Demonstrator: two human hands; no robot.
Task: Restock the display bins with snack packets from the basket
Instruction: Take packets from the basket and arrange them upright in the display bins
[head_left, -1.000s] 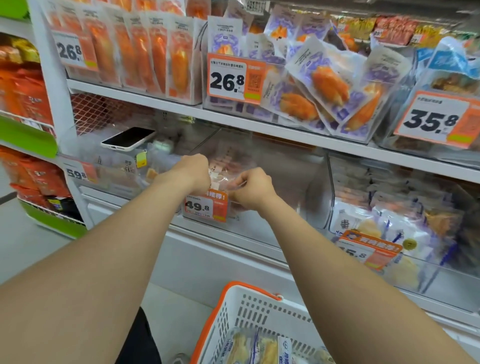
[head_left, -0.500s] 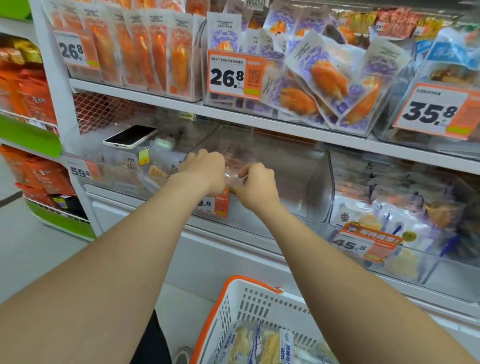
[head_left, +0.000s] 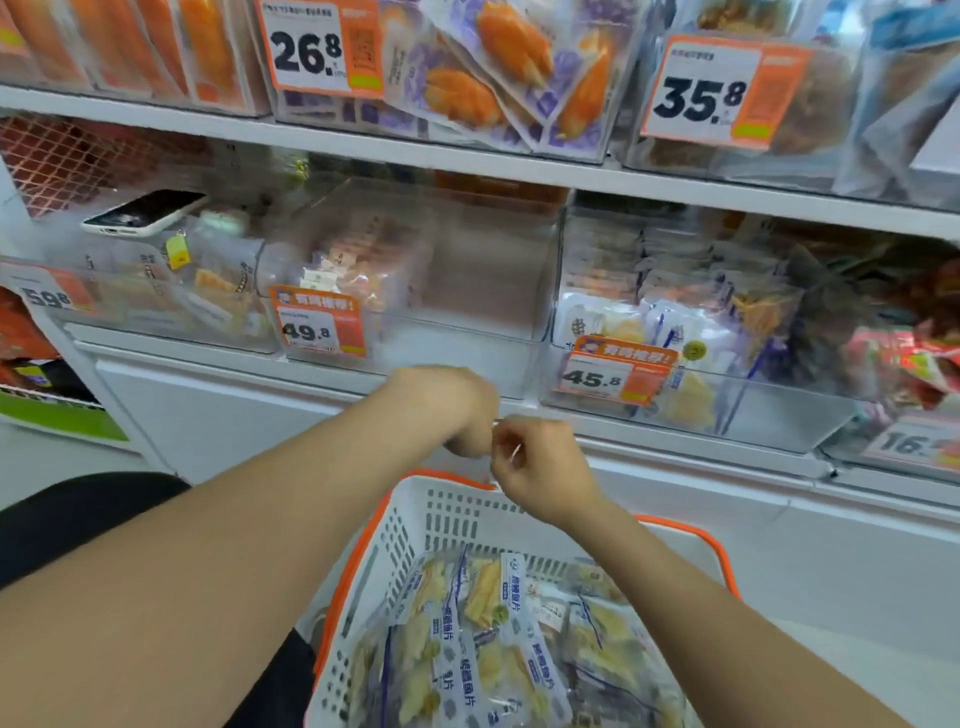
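**Packets sitting in the basket, both hands curling just above**

Snack packets are lying heaped in the white basket with the orange rim, low in the view, and none is being lifted. The left hand and the right hand are hanging close together over the basket's far edge with their fingers curling inward. Blur is hiding whether they are pinching some small clear scrap between them or nothing at all, so I cannot tell.

The packets are looking slick and loosely piled. A quick grab is likely to be dragging neighbours up and tipping them over the rim. A mix-up is the other risk. The blue-and-white packets seem to match the stock in the right bin, tagged 45.8, while the barest space is lying in the middle bin, tagged 49.8. A phone is resting on top of the goods in the left bin — an elbow nudging that bin could be sending it sliding.

The middle bin is holding only a few packets at its left back. The right bin is holding pale packets stacked toward the front, and the left bin, tagged 59.8, is holding a mixed layer. Above the shelf board, the upper bin is sitting crammed with purple packets.
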